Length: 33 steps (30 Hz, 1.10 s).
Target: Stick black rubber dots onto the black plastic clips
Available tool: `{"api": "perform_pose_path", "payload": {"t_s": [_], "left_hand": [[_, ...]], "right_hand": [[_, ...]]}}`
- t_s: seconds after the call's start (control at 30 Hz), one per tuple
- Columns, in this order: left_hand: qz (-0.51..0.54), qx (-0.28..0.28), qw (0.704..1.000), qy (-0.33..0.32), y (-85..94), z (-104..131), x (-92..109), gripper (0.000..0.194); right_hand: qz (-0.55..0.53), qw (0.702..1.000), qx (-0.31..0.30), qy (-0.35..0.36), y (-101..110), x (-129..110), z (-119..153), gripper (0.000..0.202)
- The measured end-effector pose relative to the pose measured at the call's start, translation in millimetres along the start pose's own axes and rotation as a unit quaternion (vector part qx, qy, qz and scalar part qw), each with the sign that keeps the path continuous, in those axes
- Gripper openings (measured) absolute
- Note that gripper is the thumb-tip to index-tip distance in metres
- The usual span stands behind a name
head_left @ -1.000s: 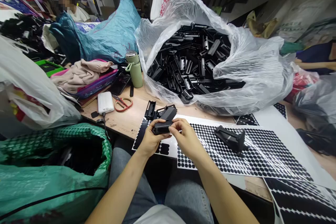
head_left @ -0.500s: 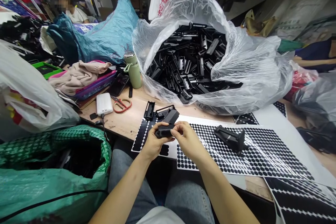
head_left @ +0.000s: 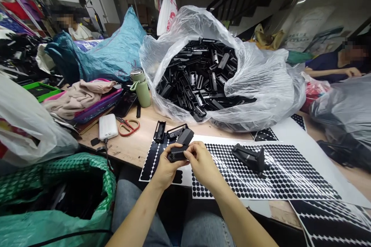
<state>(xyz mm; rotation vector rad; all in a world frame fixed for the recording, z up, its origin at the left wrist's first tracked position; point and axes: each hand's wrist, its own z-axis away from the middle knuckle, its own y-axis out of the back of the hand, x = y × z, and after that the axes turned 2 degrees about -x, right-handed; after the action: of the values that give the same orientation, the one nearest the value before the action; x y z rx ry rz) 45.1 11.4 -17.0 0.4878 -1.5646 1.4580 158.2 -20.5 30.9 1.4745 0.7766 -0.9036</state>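
Over the table's front edge I hold a black plastic part (head_left: 177, 154) with a woven-looking surface and an upper section (head_left: 185, 136) that tilts up and back. My left hand (head_left: 164, 169) wraps round its left side and underside. At its right end, the closed fingers of my right hand (head_left: 201, 161) press against the edge; whether anything small is between them is hidden. Just behind lie two open black frame-like parts (head_left: 159, 131). A sheet of round black stickers (head_left: 261, 177) extends to the right, with a black stand-like piece (head_left: 249, 158) resting on it.
A large clear plastic bag (head_left: 269, 85) of black parts stands behind. Left are red-handled scissors (head_left: 129, 127), a white power bank (head_left: 108, 126), a green bottle (head_left: 141, 90) and a green woven sack (head_left: 58, 220). Other people sit at far left and far right (head_left: 333, 65).
The camera view has shifted, so the surroundings sit lower and slightly left. Both hands keep the same black part, with only slight finger movement at its right end.
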Motion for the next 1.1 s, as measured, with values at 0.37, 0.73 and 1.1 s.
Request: {"api": "perform_pose_path", "payload": {"t_s": [0.37,0.73,1.1], "left_hand": [[-0.003,0.096,0.993,-0.069,26.2,-10.0,21.3,0.042],[-0.007,0.087,0.994,-0.058,25.2,-10.0,18.1,0.043],[-0.004,0.074,0.996,-0.04,18.8,-4.3,17.0,0.045]], "right_hand": [[0.228,0.968,0.062,-0.08,-3.1,83.5,-49.5,0.013],[0.23,0.969,0.035,-0.083,-10.1,96.1,-60.3,0.011],[-0.056,0.997,0.048,0.021,9.3,19.4,-23.7,0.019]]}}
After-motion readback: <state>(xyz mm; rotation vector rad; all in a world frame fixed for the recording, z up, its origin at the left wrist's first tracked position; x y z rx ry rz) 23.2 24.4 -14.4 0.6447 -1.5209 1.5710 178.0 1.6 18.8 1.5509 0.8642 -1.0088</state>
